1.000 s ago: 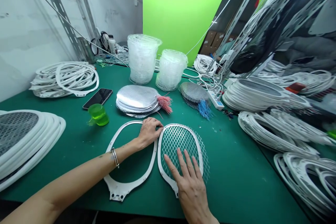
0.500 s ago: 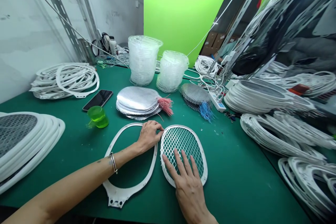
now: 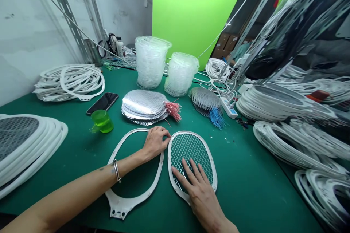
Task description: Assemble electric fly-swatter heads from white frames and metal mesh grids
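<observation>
A white oval racket frame (image 3: 216, 181) with silver metal mesh (image 3: 191, 145) across its opening lies flat on the green table. My right hand (image 3: 203, 193) rests on the lower part of that mesh, fingers spread and stretched out. At the upper left rim, my left hand (image 3: 157, 141) has thumb and fingertips pinched together; whatever is between them is too small to make out. Beneath the left wrist lies a second white racket frame (image 3: 136, 201), its opening bare and its two-holed neck towards me.
Metal mesh sheets (image 3: 144, 103) with red strands (image 3: 173, 111), dark mesh discs (image 3: 205, 98) with blue strands (image 3: 217, 117), a green cup (image 3: 102, 121) and a phone (image 3: 102, 103) lie beyond. Clear ring stacks (image 3: 151, 63) stand behind. White frame piles (image 3: 50, 145) flank both sides.
My right hand has slid slightly down and right over the mesh. The left hand keeps its pinch at the rim. The view has shifted slightly.
</observation>
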A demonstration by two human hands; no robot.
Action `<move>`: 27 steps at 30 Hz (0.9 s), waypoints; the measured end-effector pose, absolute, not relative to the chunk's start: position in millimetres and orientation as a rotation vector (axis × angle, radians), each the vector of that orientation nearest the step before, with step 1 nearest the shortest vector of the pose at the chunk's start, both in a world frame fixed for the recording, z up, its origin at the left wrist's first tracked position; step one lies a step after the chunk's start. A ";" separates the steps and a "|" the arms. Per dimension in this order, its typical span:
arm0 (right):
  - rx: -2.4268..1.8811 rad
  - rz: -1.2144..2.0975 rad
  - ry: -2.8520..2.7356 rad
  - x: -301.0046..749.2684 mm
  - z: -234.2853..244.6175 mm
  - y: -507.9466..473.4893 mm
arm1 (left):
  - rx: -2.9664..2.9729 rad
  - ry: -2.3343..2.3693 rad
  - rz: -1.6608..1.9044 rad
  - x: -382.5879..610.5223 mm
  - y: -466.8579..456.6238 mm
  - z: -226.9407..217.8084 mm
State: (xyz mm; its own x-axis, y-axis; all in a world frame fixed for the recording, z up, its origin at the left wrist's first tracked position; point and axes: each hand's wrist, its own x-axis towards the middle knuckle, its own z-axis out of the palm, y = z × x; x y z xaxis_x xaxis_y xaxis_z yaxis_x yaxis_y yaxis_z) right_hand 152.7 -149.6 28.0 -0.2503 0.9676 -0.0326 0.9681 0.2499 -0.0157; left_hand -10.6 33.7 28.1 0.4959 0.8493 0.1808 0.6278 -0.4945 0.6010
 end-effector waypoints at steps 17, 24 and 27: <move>1.869 -0.373 2.431 153.5 38.3 -143.8 | 2.567 0.696 0.333 7.8 -5.1 22.9; 1.859 -0.909 2.435 161.5 59.5 -139.9 | 2.622 0.717 0.222 6.5 -4.7 22.4; 1.871 -1.176 2.401 168.3 72.6 -140.5 | 2.664 0.710 0.251 6.1 -4.6 19.0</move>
State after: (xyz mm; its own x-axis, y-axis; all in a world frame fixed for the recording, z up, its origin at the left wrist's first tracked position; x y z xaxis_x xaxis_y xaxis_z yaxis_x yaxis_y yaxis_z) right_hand 168.3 -140.5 72.6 -0.3379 0.8843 -0.3223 0.7967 0.0865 -0.5981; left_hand 6.1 -4.6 19.0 0.8570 0.5099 0.0750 0.4437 -0.8039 0.3961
